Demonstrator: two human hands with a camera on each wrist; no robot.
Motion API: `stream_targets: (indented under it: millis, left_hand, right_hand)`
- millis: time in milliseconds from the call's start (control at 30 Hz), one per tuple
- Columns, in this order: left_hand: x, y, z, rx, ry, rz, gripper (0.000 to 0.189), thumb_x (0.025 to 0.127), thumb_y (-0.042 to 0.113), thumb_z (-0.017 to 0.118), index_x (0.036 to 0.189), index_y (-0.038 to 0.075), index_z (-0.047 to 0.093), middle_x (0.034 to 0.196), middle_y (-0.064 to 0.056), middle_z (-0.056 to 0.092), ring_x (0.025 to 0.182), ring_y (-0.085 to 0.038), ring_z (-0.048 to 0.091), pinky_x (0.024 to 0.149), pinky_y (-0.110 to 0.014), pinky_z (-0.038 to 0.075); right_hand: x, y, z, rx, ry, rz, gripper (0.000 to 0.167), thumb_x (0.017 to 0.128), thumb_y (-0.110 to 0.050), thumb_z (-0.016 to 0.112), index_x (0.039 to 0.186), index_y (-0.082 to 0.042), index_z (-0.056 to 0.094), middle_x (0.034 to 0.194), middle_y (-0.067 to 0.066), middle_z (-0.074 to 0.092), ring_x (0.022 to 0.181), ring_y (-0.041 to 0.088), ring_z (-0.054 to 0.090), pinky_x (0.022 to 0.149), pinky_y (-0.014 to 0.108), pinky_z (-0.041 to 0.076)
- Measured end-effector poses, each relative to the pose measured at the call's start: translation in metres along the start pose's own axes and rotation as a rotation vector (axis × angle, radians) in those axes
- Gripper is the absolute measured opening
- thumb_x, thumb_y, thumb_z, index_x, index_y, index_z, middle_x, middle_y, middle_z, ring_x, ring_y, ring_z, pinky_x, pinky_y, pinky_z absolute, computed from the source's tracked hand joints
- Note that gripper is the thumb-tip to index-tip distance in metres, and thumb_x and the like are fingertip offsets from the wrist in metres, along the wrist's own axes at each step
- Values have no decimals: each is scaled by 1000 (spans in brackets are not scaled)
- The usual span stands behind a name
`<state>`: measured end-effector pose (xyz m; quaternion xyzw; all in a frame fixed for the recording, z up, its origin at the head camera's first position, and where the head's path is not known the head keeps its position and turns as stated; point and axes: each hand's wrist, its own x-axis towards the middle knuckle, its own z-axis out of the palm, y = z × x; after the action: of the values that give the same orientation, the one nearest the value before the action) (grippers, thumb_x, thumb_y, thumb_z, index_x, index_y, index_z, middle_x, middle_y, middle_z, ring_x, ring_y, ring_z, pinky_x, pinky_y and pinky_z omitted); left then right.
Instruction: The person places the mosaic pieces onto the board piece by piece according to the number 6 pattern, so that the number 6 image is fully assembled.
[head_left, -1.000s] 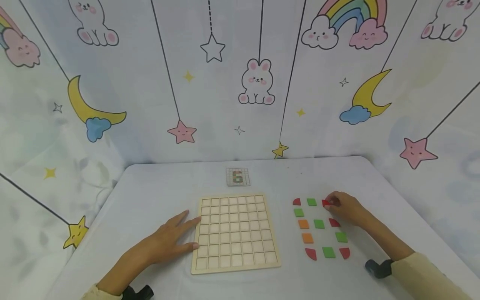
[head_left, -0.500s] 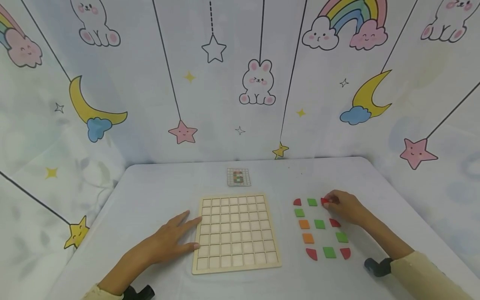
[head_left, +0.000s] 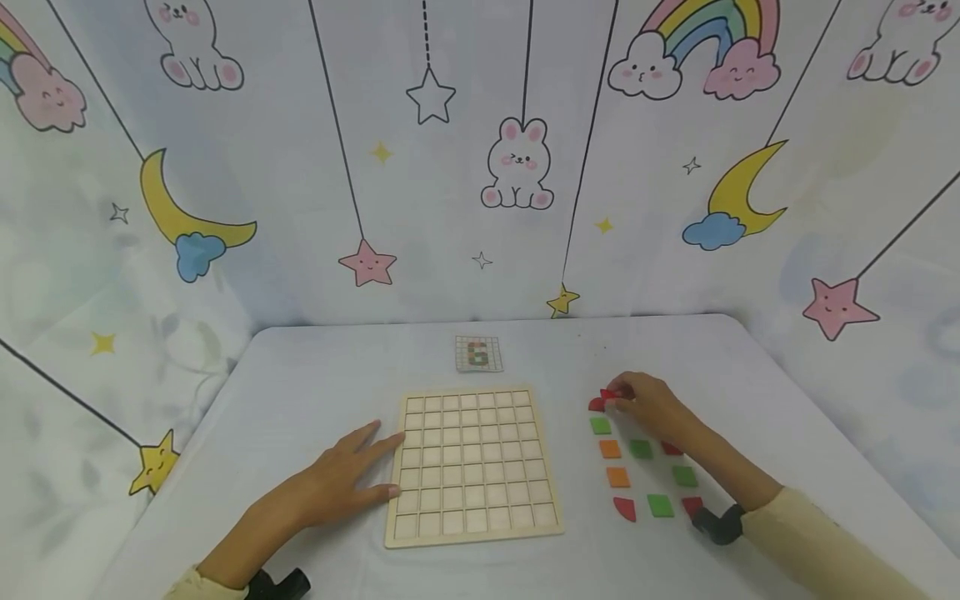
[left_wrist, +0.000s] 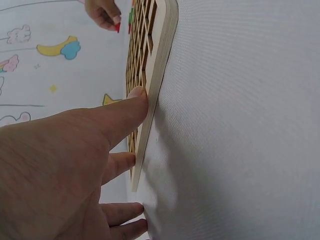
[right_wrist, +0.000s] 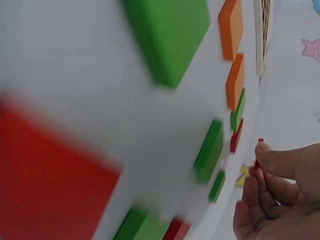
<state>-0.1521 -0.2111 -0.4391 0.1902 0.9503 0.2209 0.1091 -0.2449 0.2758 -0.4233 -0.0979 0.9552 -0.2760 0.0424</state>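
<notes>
A square wooden grid board (head_left: 474, 462) lies flat on the white table. My left hand (head_left: 330, 483) rests at its left edge, fingers spread; in the left wrist view the thumb (left_wrist: 127, 112) touches the board's rim. Pinched between thumb and fingers of my right hand (head_left: 648, 408) is a red quarter-circle tile (right_wrist: 258, 160), raised above the back row of loose tiles. Another red quarter-circle tile (head_left: 596, 406) lies just below it in the head view. The green tile of the back row is hidden behind the right hand.
Right of the board lie loose tiles: green squares (head_left: 660, 506), orange squares (head_left: 618, 477) and red quarter-circles (head_left: 624, 509). A small card (head_left: 478, 354) with a gridded, coloured figure lies behind the board. A cartoon-printed cloth (head_left: 450, 208) hangs behind the table.
My right hand has lifted the red quarter-circle tile from the back right of the tiles and moved left with it. The left hand has stayed at the board's edge.
</notes>
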Motion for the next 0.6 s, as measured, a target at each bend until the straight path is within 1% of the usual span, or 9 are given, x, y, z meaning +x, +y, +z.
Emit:
stream_targets:
  millis: [200, 267, 367, 467, 600]
  left_hand:
    - [-2, 3, 0, -6, -7, -7, 80, 97, 58, 71, 162, 22, 44, 168, -28, 28, 152, -54, 32, 114, -76, 33]
    - [-2, 3, 0, -7, -9, -9, 80, 97, 58, 71, 162, 22, 44, 168, -29, 28, 152, -55, 32, 114, -77, 33]
    - [-2, 4, -1, -11, -15, -26, 79, 97, 58, 71, 163, 23, 43, 169, -28, 27, 153, -54, 30, 114, -77, 32]
    - [-1, 4, -1, -16, -20, -49, 79, 96, 58, 71, 163, 25, 43, 170, -26, 25, 154, -54, 27, 116, -77, 30]
    - [-1, 3, 0, -19, -21, -51, 79, 96, 57, 71, 163, 25, 43, 171, -26, 25, 154, -54, 27, 116, -77, 30]
  right_hand:
    - [10, -26, 18, 35, -23, -57, 21, 101, -9, 71, 118, 2, 68, 109, 11, 71, 102, 26, 64, 94, 46, 58]
    - [13, -36, 24, 41, -28, -64, 19, 100, -9, 71, 116, 1, 69, 108, 10, 70, 100, 25, 63, 93, 44, 58]
    - [16, -51, 33, 44, -32, -77, 17, 100, -7, 70, 115, 1, 69, 106, 10, 69, 99, 24, 62, 93, 43, 58]
    - [20, -66, 41, 50, -39, -71, 17, 100, -7, 70, 116, 0, 70, 106, 8, 68, 100, 23, 61, 95, 43, 57]
    - [24, -81, 52, 57, -57, -98, 18, 99, -7, 71, 116, -1, 70, 105, 7, 67, 101, 22, 61, 97, 44, 56]
